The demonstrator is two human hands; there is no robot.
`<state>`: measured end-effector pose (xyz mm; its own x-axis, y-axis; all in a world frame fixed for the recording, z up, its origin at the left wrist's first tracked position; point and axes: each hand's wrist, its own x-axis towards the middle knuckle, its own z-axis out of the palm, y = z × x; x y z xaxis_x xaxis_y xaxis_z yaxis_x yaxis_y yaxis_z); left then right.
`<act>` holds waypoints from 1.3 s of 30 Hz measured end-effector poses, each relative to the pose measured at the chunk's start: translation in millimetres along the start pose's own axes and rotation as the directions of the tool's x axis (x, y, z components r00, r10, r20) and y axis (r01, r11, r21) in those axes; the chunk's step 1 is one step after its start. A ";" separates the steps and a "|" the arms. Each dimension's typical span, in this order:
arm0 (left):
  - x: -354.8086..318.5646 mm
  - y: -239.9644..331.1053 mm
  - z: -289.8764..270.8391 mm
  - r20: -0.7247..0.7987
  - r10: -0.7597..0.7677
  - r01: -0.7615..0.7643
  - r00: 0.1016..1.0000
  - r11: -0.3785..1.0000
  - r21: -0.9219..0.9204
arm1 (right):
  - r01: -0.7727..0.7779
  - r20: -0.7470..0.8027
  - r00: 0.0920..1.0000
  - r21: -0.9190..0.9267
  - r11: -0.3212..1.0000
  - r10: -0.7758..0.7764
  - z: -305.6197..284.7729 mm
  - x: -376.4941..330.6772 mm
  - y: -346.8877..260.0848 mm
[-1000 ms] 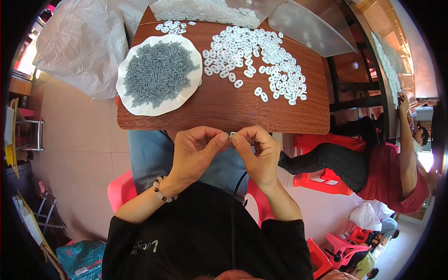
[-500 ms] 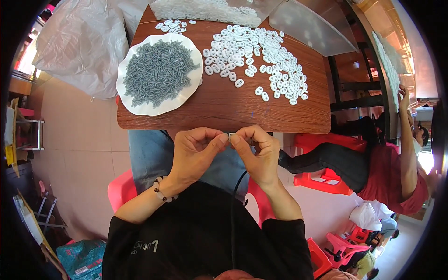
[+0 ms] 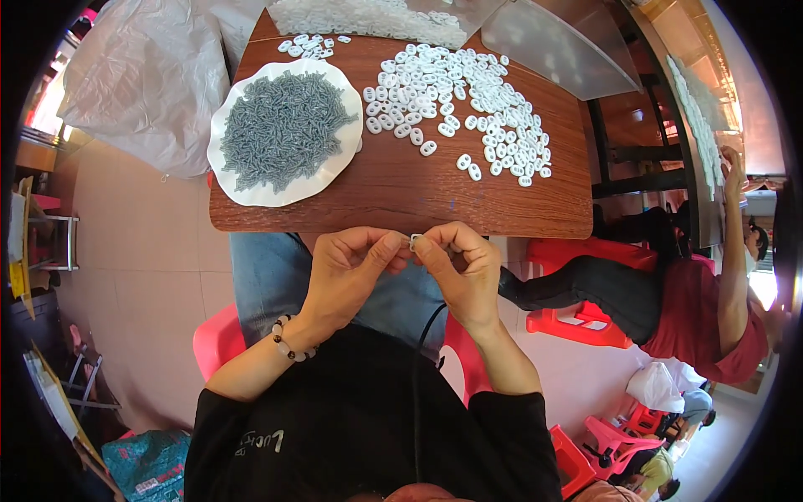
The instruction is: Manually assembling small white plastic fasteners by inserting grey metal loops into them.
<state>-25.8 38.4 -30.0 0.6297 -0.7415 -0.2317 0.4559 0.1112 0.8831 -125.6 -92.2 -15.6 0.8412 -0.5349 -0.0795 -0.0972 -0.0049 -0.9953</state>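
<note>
Just off the table's near edge, my right hand [image 3: 462, 280] pinches a small white oval piece [image 3: 414, 241] between thumb and forefinger. My left hand [image 3: 353, 272] is closed in a pinch right beside it, thumb against fingers; whatever it holds is too small to make out. Beyond my hands, many similar white oval pieces with two holes [image 3: 431, 84] lie spread over the tabletop. To their left, a white wavy-edged plate [image 3: 345, 167] carries a heap of small grey spring-like pieces [image 3: 284, 130].
The brown wooden table [image 3: 401, 197] stands before my knees. A translucent bin [image 3: 552, 54] and a pile of whitish pieces [image 3: 368, 21] sit at its far side. A large pale plastic bag [image 3: 146, 84] is at the left. On the right, a person in a red shirt [image 3: 690, 314] works at another table.
My left fingers have drawn slightly left, away from the white piece, which shows more in my right fingertips. The plate and scattered pieces stay put.
</note>
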 end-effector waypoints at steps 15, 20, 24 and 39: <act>2.9 -4.6 -4.9 -0.007 -0.090 0.088 0.996 0.990 -0.114 | 0.001 -0.045 0.999 0.068 0.998 0.002 0.1 1.5 -3.2; 2.1 0.1 -3.8 0.015 -0.101 0.102 0.995 0.991 -0.091 | 0.024 -0.075 0.997 0.001 1.000 -0.024 -1.6 -1.0 -1.6; 1.6 2.9 -2.6 0.036 -0.128 0.129 0.991 0.991 -0.041 | 0.200 -0.061 0.976 -0.136 0.970 -0.209 -2.5 -1.2 0.8; 10.7 -6.3 11.3 -0.002 -0.045 0.044 0.999 0.988 -0.150 | 0.493 -0.013 0.851 -0.327 0.806 -0.526 -0.9 -3.1 -4.1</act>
<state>-29.0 22.3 -33.5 0.6101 -0.7441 -0.2722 0.5724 0.1764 0.8007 -128.4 -91.2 -11.3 0.7595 -0.4638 0.4561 0.1623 -0.5439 -0.8233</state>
